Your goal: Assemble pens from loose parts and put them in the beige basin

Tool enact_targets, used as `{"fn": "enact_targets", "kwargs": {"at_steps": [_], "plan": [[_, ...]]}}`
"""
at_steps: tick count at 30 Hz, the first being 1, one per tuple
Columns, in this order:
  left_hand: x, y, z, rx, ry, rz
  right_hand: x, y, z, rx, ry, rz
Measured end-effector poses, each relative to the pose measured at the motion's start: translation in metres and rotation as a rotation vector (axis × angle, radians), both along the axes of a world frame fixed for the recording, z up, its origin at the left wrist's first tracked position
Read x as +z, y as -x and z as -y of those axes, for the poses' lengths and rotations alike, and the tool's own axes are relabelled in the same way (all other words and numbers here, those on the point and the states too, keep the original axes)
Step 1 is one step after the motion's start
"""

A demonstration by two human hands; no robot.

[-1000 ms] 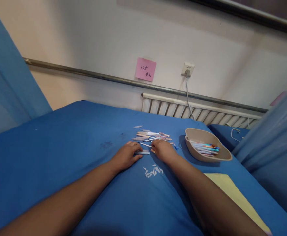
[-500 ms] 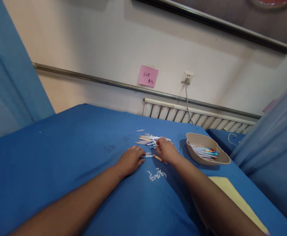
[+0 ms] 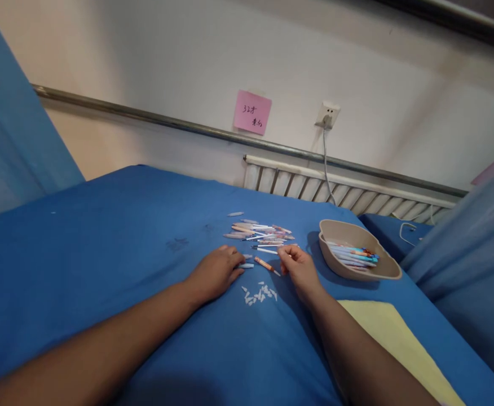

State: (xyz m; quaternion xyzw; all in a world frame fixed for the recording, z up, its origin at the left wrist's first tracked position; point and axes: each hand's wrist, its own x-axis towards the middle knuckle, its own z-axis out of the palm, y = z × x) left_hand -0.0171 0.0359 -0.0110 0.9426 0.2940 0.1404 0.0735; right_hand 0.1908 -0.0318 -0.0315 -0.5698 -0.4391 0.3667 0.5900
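Note:
My left hand [image 3: 215, 273] lies palm down on the blue cloth [image 3: 124, 254], its fingertips touching a short pale pen piece [image 3: 247, 265]. My right hand [image 3: 300, 269] is curled, thumb and fingers pinched at the near end of an orange pen barrel [image 3: 266, 264] that slants across the cloth between both hands. Just beyond the hands lies a loose pile of pen parts [image 3: 257, 231]. A small heap of white tips [image 3: 259, 293] sits in front of the hands.
A beige tray [image 3: 359, 273] holding several coloured pens [image 3: 352, 254] stands to the right of my right hand. A yellow cloth [image 3: 395, 338] lies near the right front. Behind are a radiator [image 3: 335, 192], a wall socket [image 3: 326, 115] and a pink note [image 3: 252, 111]. Blue curtains hang on both sides.
My right hand has drawn back from the pile toward me and to the right, bringing the orange barrel out with it. My left hand has stayed by the pale piece.

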Motion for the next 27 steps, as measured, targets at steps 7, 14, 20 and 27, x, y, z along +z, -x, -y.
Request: {"fn": "enact_targets", "kwargs": {"at_steps": [7, 14, 20, 27], "plan": [[0.0057, 0.0, 0.0031, 0.017, 0.024, 0.03, 0.0023, -0.0032, 0.0, 0.05, 0.0, -0.221], [0.0043, 0.004, 0.0006, 0.093, 0.161, 0.205, 0.0025, -0.0067, 0.0, -0.011, -0.088, -0.109], [0.0037, 0.0038, 0.0029, 0.115, 0.256, 0.298, 0.0037, -0.0066, 0.0012, -0.006, -0.083, -0.068], [0.0041, 0.0025, 0.0048, 0.111, 0.296, 0.323, 0.0002, -0.0047, 0.0015, 0.035, -0.065, -0.007]]}}
